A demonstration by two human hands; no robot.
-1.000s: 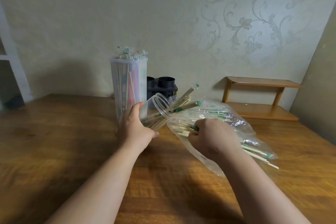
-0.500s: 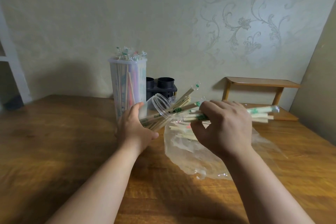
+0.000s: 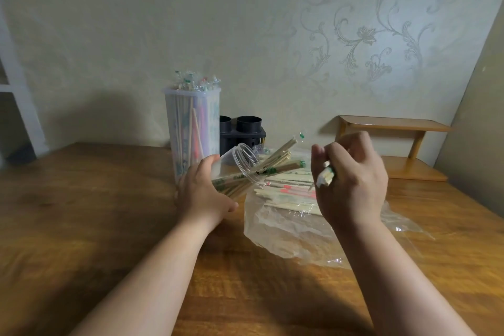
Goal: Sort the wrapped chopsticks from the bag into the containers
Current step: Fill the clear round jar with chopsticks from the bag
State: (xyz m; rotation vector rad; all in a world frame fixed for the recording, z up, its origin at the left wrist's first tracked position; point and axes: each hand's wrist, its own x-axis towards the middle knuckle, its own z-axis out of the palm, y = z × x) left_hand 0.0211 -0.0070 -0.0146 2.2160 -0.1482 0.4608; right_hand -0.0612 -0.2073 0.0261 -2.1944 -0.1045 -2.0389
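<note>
The right hand (image 3: 351, 183) has its fingers curled tight round a few wrapped chopsticks (image 3: 326, 176), whose ends poke out on its left side, above the bag (image 3: 286, 229). The left hand (image 3: 203, 194) grips a tilted clear jar (image 3: 242, 157). Sticks (image 3: 275, 161) jutting from its mouth lie between it and the right hand. Behind stand a full tall container (image 3: 191, 128) and a black holder (image 3: 242, 133). A shelf (image 3: 395, 128) sits far right.

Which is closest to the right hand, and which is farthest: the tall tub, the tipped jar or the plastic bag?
1. Plastic bag: just under the right hand, which pinches wrapped chopsticks.
2. Tipped jar: farther left, held by the left hand.
3. Tall tub: farthest, back left by the wall.
</note>
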